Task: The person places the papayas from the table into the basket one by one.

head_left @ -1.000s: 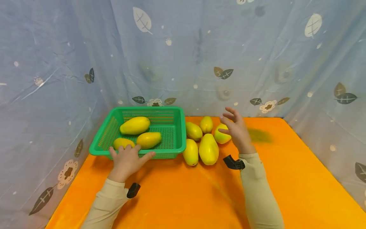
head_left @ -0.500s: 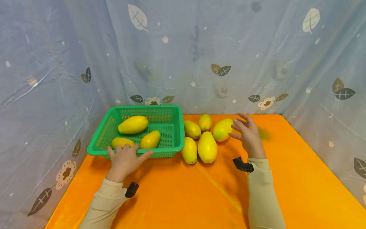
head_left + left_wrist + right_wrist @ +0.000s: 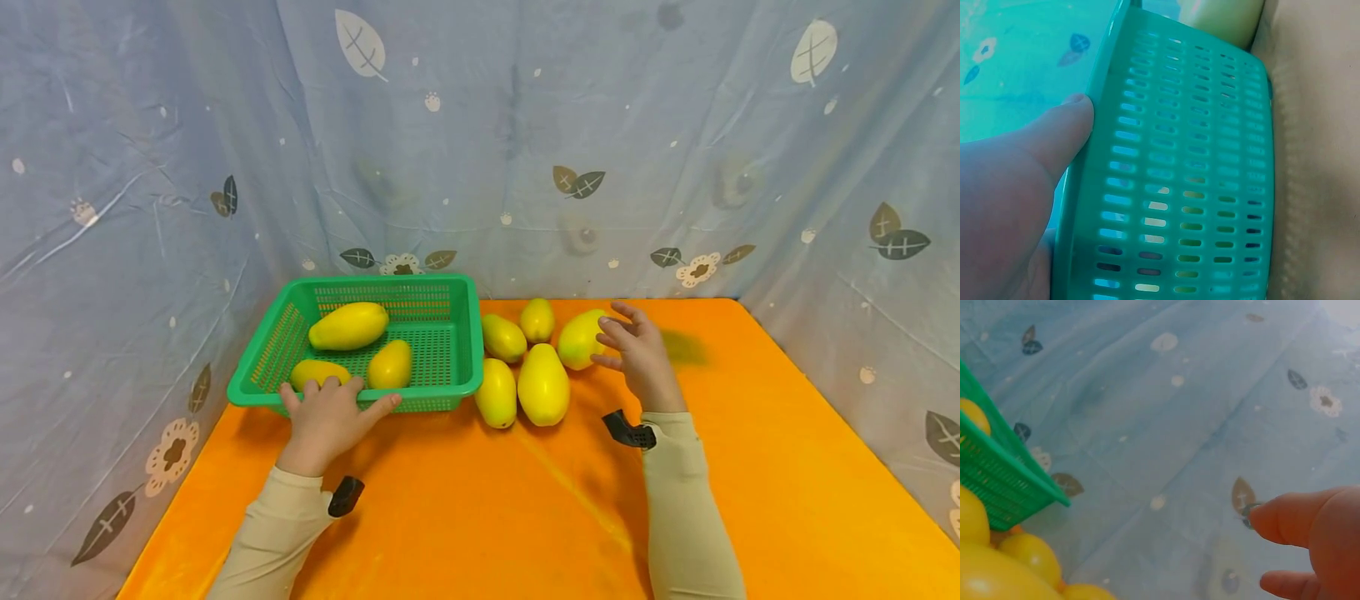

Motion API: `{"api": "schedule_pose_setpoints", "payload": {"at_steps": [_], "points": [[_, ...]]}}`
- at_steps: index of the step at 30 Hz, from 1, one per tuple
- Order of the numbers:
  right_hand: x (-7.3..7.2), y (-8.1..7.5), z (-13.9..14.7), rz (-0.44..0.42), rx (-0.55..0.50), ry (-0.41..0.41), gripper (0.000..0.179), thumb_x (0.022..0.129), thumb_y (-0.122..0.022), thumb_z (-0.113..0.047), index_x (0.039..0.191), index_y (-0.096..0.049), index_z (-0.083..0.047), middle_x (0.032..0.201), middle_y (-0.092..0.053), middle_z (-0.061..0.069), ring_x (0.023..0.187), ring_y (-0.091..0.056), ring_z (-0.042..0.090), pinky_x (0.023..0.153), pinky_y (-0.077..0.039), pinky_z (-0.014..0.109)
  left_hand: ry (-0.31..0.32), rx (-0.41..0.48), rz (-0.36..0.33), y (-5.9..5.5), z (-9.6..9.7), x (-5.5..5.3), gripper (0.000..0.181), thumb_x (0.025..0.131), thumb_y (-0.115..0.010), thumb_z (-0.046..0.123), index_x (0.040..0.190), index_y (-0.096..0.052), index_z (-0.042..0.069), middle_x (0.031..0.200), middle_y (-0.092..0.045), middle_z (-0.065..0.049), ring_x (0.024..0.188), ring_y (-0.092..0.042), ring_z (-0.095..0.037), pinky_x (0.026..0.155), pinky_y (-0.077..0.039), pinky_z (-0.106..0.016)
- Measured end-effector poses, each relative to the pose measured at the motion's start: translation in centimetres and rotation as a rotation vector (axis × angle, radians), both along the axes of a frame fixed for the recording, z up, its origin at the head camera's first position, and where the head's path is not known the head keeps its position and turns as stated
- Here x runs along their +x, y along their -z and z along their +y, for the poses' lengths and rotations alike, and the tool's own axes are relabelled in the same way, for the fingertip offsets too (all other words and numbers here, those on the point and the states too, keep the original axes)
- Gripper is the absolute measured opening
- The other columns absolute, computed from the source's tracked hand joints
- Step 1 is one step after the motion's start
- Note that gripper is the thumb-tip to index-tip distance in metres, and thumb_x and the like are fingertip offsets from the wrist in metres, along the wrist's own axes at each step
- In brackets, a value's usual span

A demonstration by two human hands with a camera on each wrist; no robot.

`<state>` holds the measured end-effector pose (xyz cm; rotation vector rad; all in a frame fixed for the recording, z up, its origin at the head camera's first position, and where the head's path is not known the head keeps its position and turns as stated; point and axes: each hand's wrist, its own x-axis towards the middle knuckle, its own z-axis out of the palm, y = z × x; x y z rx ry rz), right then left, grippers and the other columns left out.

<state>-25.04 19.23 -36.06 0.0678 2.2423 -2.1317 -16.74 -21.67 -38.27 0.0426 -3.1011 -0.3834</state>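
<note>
In the head view, my left hand (image 3: 327, 423) holds the near rim of a green plastic basket (image 3: 474, 333), fingers hooked over it. The left wrist view shows the thumb (image 3: 1063, 134) against the rim above the slotted wall. Inside the basket lie a long yellow papaya (image 3: 349, 326) at the back, another papaya (image 3: 390, 365) near the middle, and a third papaya (image 3: 318, 372) partly behind my left fingers. To the right, my right hand (image 3: 643, 357) is raised with spread, lightly bent fingers and holds nothing. Its fingertips overlap the right end of a yellow-green papaya (image 3: 579, 340).
Several more papayas cluster right of the basket, including a large papaya (image 3: 543, 386) in front and a small papaya (image 3: 537, 320) at the back. An orange cloth (image 3: 480, 517) covers the table. Blue patterned curtains (image 3: 480, 125) stand behind and at both sides.
My right hand has moved right from over the yellow-green papaya, then slightly back left. The middle papaya in the basket has turned from sideways to pointing nearer upright in view. My left hand stays put.
</note>
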Motion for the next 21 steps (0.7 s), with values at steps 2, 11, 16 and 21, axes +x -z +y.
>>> {"api": "schedule_pose_setpoints", "payload": {"at_steps": [2,11,16,21], "points": [[-0.4,0.5,-0.1,-0.042,0.034,-0.024,0.069,0.107,-0.052,-0.033,0.164,-0.018,-0.011,0.165,-0.025,0.023,0.147,-0.037,0.045,0.095,-0.06,0.037,-0.001,0.0,0.001,0.0,0.0,0.0,0.086,0.093,-0.049,0.076,0.141,-0.06,0.005,0.124,-0.062,-0.028,0.115,-0.047,-0.059,0.105,-0.006,-0.086],[-1.8,3.5,-1.7,-0.179,0.177,-0.178,0.073,0.105,-0.055,-0.037,0.163,-0.021,-0.01,0.161,-0.034,0.024,0.139,-0.048,0.044,0.098,-0.058,0.049,-0.002,0.006,0.012,-0.1,0.1,0.0,0.085,0.093,-0.051,0.074,0.14,-0.061,0.004,0.123,-0.063,-0.028,0.116,-0.047,-0.06,0.105,-0.006,-0.086],[-1.9,4.2,-3.1,-0.195,0.243,-0.232,0.073,0.103,-0.059,-0.037,0.162,-0.025,-0.008,0.161,-0.034,0.026,0.142,-0.044,0.045,0.104,-0.052,0.053,0.0,0.001,0.017,0.0,0.0,0.0,0.086,0.093,-0.049,0.076,0.14,-0.061,0.005,0.124,-0.063,-0.028,0.116,-0.047,-0.061,0.106,-0.007,-0.086],[-2.0,5.3,-4.0,-0.165,0.402,-0.278,0.075,0.1,-0.063,-0.04,0.159,-0.032,-0.004,0.165,-0.028,0.023,0.15,-0.032,0.043,0.122,-0.031,0.057,0.0,0.002,0.011,0.1,0.0,-0.1,0.087,0.093,-0.048,0.077,0.14,-0.061,0.005,0.124,-0.063,-0.028,0.116,-0.047,-0.06,0.106,-0.006,-0.086]]}}
